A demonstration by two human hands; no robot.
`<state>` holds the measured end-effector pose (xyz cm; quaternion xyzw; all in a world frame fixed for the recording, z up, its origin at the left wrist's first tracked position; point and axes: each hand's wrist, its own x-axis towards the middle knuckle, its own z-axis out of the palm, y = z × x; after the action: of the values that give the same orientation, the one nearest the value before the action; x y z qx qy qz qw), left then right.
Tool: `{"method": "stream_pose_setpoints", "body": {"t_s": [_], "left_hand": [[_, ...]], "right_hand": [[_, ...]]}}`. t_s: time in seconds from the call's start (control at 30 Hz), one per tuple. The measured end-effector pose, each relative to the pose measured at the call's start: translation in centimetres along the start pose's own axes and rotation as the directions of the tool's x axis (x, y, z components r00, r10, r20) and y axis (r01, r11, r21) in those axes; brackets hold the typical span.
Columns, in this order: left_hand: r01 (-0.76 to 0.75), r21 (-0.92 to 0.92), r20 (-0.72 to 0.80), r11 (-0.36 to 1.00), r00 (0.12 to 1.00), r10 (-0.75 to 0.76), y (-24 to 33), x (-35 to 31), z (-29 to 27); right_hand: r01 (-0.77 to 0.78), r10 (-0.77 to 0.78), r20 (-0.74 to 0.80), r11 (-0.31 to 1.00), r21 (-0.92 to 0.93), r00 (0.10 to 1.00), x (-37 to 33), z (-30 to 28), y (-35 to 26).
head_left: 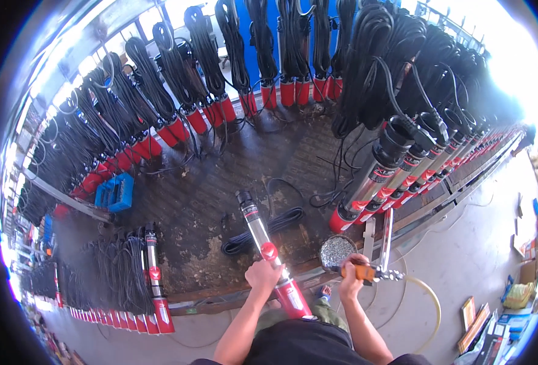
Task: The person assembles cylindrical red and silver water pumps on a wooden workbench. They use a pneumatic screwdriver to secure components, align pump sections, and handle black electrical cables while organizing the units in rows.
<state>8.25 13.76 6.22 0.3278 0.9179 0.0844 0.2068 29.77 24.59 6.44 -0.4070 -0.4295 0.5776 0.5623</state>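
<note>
A submersible pump (258, 228), a steel cylinder with a black top and red lower end, slants from the workbench edge toward my lap. My left hand (264, 277) is closed against its steel body, just above the red end; some fingers are hidden. In my right hand (351, 283) is an orange and black air tool (364, 272), with a pale yellow hose (434, 299) trailing from its metal end. The tool is held beside a round bowl (324, 259) of small silvery metal pieces at the bench edge. Behind the pump lies a coiled black cable (288, 218).
Pumps with bundled black cables (211, 55) line the far side of the dark workbench (251, 152). More pumps (366, 176) stand close together at right, and another row (154, 274) at left. A blue crate (114, 192) sits at left. Boxes (494, 340) lie on the floor at right.
</note>
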Motion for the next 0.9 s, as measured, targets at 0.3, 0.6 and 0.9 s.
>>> {"method": "stream_pose_setpoints", "body": {"t_s": [0.3, 0.6, 0.9], "left_hand": [[-0.774, 0.064, 0.082, 0.63, 0.633, 0.77, 15.2, 3.2, 11.8], [-0.517, -0.549, -0.005, 0.657, 0.788, 0.616, 14.9, 3.5, 9.7], [0.707, -0.55, 0.407, -0.445, 0.692, 0.596, 7.8, 1.0, -1.4]], "right_hand": [[0.143, -0.143, 0.007, 0.984, -0.104, 0.99, 0.2, -3.1, -4.5], [0.277, -0.281, -0.02, 0.954, -0.117, 0.959, 1.7, -1.2, -7.3], [0.274, -0.303, 0.134, 0.941, 0.198, 0.943, 1.9, 10.0, -7.8]]}}
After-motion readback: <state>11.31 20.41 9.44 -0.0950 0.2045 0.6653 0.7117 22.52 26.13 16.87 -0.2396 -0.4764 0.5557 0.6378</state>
